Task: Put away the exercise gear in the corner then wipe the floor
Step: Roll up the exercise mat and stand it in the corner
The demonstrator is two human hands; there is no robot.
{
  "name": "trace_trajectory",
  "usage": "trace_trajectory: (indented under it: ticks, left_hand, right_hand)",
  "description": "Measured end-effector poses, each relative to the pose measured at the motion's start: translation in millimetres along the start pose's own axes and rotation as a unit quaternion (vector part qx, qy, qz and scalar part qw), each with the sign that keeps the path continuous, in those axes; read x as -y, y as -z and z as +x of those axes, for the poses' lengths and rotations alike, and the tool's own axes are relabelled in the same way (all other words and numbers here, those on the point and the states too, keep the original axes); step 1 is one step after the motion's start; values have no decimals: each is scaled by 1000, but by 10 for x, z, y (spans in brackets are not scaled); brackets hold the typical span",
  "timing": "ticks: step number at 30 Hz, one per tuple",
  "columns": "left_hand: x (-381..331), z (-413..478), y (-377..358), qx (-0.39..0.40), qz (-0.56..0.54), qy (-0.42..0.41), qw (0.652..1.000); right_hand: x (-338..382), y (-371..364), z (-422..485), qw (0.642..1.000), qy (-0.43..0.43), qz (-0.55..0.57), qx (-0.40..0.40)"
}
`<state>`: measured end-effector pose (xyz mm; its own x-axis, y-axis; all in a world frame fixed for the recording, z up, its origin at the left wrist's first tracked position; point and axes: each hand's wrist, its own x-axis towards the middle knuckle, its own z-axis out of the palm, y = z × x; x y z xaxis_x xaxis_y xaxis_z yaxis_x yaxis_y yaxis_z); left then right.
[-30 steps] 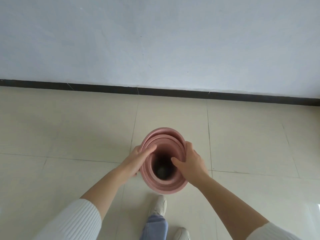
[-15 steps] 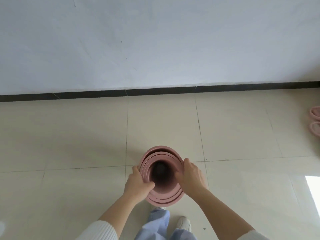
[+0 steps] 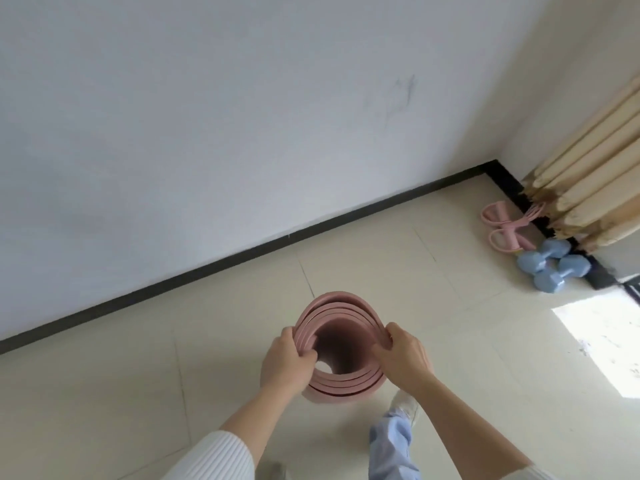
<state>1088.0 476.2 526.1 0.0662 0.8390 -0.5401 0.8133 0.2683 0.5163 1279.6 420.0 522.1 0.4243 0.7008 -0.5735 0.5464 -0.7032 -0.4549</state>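
A rolled pink exercise mat (image 3: 337, 315) stands on end in front of me, seen from above down its hollow core. My left hand (image 3: 285, 363) grips the rolled layers on the left rim, thumb inside the roll. My right hand (image 3: 403, 358) grips the right rim the same way. In the far right corner lie a pink pedal resistance band (image 3: 504, 228) and two light blue dumbbells (image 3: 550, 265), side by side on the tiled floor.
A white wall with a black skirting board (image 3: 242, 256) runs diagonally behind the mat. Beige curtains (image 3: 595, 188) hang at the right above the corner. A bright sunlit patch (image 3: 602, 341) lies on the tiles. My leg and white shoe (image 3: 403, 412) are below the mat.
The view has swung to the right, bringing the corner, the dumbbells and the band fully into sight. Both hands keep holding the mat's rim, now with fingers curled tighter over the layers.
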Motion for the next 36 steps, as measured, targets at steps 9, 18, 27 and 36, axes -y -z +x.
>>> trace_trajectory:
  ticks: [9,18,27,36]
  left_hand:
    - [-2343,554,-842,19,21,-78,997]
    - [-4299,1326,-1381,46,1,-144,988]
    - [-6040,2697,-1944,70,-4,-177,982]
    - [-7619,3808,-2399,85,22,-178,980]
  right_hand:
    - [-682,2238,1034,998,-2,32,-52]
    - [-1116,3949,2069,992,23,19,-123]
    - [-1334,5181,3873,988,15,-4,-156]
    - [-1574,6199,5290,985,-28,41,-164]
